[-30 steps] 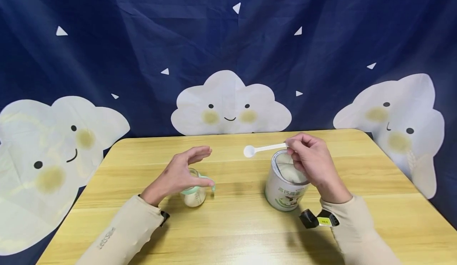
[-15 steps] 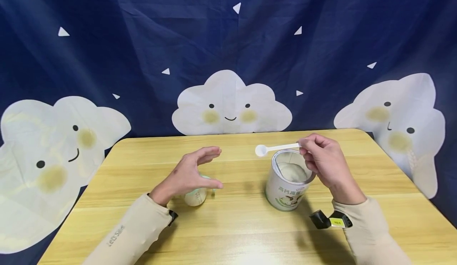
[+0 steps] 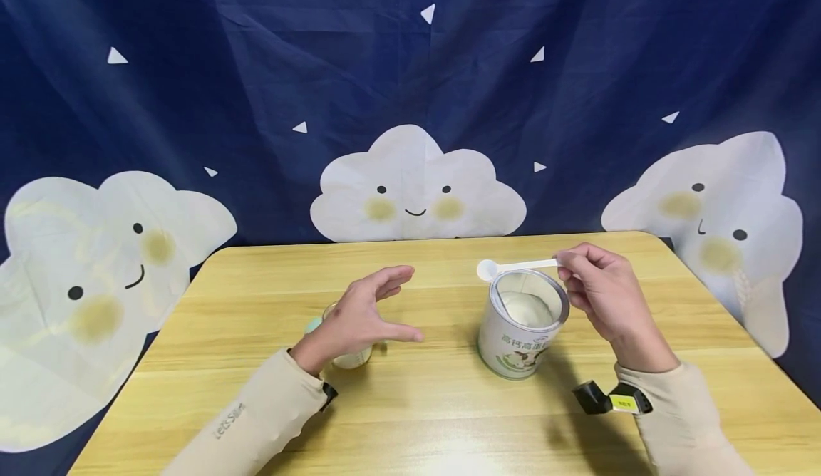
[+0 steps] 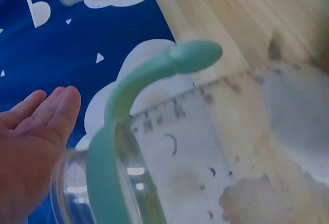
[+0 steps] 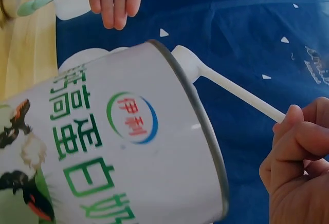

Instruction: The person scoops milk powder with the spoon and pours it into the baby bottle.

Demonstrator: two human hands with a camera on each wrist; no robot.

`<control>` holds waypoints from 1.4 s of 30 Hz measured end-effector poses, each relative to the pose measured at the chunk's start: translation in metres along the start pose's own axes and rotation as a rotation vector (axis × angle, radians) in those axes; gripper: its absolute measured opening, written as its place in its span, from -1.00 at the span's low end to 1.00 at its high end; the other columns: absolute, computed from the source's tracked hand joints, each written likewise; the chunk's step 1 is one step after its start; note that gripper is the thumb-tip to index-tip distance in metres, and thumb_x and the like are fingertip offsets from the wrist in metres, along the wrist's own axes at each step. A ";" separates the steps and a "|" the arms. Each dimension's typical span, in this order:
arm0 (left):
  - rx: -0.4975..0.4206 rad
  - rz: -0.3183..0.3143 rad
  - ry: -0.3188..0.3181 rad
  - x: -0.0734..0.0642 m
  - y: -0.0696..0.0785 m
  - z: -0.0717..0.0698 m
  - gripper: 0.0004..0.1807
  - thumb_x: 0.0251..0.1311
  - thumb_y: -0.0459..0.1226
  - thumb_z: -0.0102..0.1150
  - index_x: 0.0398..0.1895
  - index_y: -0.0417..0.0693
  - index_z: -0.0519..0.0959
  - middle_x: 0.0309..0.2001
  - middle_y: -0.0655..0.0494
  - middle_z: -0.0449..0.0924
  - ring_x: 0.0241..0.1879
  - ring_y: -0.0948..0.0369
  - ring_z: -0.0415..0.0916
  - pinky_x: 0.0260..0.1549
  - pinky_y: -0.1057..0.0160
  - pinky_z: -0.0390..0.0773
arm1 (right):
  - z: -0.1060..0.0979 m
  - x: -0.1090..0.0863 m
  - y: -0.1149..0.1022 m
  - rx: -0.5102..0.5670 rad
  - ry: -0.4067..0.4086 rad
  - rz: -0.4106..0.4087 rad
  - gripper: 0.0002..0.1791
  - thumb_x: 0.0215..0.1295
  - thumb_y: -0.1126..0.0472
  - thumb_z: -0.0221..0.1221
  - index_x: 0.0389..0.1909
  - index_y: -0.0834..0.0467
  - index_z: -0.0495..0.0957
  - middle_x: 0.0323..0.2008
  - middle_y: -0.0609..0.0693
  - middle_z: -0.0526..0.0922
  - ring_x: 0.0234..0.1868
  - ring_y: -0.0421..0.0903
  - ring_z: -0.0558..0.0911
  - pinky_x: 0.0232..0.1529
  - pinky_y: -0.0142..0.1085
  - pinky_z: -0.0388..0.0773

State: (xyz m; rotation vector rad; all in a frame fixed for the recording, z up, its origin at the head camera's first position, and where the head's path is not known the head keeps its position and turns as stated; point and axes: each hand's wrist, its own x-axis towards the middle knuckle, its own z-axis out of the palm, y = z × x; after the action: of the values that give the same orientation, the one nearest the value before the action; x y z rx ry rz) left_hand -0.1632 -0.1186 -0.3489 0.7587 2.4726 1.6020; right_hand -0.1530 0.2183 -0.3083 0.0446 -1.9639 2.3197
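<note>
My right hand [image 3: 606, 294] pinches the end of a white measuring scoop [image 3: 524, 266] by its long handle. The scoop's bowl overlaps the far left rim of an open milk powder tin [image 3: 513, 344]; pale powder [image 3: 527, 311] shows inside. My left hand [image 3: 362, 319] has its thumb and fingers spread apart with nothing between them. Behind and below that hand, mostly covered by it in the head view, stands a clear baby bottle [image 3: 351, 360]. In the left wrist view its mint green handle [image 4: 141, 75] curves up close to the camera, and measuring marks show on its side.
The wooden table [image 3: 436, 405] reaches back to a dark blue curtain [image 3: 410, 70] printed with white smiling clouds. Between the bottle and the tin lies bare tabletop [image 3: 442, 362]. Black camera mounts [image 3: 612, 399] sit on the wrists.
My right hand has drawn the scoop to the right, from left of the tin to above its rim. My left hand has shifted right too, its fingers still spread, covering the bottle's handle.
</note>
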 end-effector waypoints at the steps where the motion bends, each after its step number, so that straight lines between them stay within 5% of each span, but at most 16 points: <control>1: -0.002 -0.002 0.001 0.001 0.000 0.002 0.01 -0.14 -0.18 0.65 0.44 -0.11 0.32 0.39 0.07 0.36 0.36 0.10 0.33 0.33 0.18 0.34 | -0.001 0.000 0.000 -0.005 0.001 -0.005 -0.68 0.40 0.40 0.11 -0.54 0.09 0.63 -0.60 -0.12 0.51 -0.68 -0.32 0.33 -0.74 -0.53 0.23; 10: -0.066 -0.006 -0.005 0.006 0.007 0.021 0.09 -0.20 -0.26 0.67 0.47 -0.12 0.26 0.45 0.02 0.27 0.37 0.10 0.32 0.33 0.19 0.33 | -0.010 -0.003 0.002 0.014 -0.011 -0.045 -0.69 0.40 0.41 0.10 -0.53 0.11 0.64 -0.60 -0.12 0.52 -0.66 -0.33 0.35 -0.72 -0.53 0.23; 24: -0.034 0.035 -0.003 0.017 0.013 0.044 0.16 -0.23 -0.25 0.69 0.49 -0.19 0.21 0.45 -0.03 0.27 0.35 0.07 0.34 0.30 0.25 0.36 | -0.028 -0.004 0.003 0.049 0.010 -0.043 -0.69 0.41 0.43 0.10 -0.52 0.13 0.65 -0.60 -0.11 0.53 -0.69 -0.33 0.35 -0.74 -0.44 0.08; 32: -0.028 -0.003 -0.024 0.027 0.017 0.058 0.18 -0.23 -0.20 0.70 0.51 -0.09 0.20 0.48 0.05 0.24 0.37 0.10 0.32 0.31 0.25 0.35 | -0.035 -0.003 0.005 0.010 0.026 -0.021 -0.69 0.40 0.42 0.11 -0.54 0.12 0.63 -0.60 -0.11 0.50 -0.68 -0.31 0.33 -0.74 -0.45 0.13; 42: -0.017 0.068 -0.041 0.037 0.018 0.076 0.17 -0.22 -0.17 0.69 0.51 -0.07 0.19 0.48 0.03 0.22 0.39 0.12 0.28 0.33 0.21 0.32 | -0.041 -0.003 0.010 -0.085 0.021 -0.081 -0.69 0.39 0.45 0.09 -0.51 0.12 0.65 -0.62 -0.12 0.50 -0.70 -0.29 0.34 -0.76 -0.42 0.16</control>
State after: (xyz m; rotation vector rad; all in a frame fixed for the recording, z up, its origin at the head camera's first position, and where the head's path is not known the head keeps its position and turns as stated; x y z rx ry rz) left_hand -0.1630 -0.0325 -0.3602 0.8735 2.4265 1.6111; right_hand -0.1492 0.2571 -0.3254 0.0918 -2.0086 2.1765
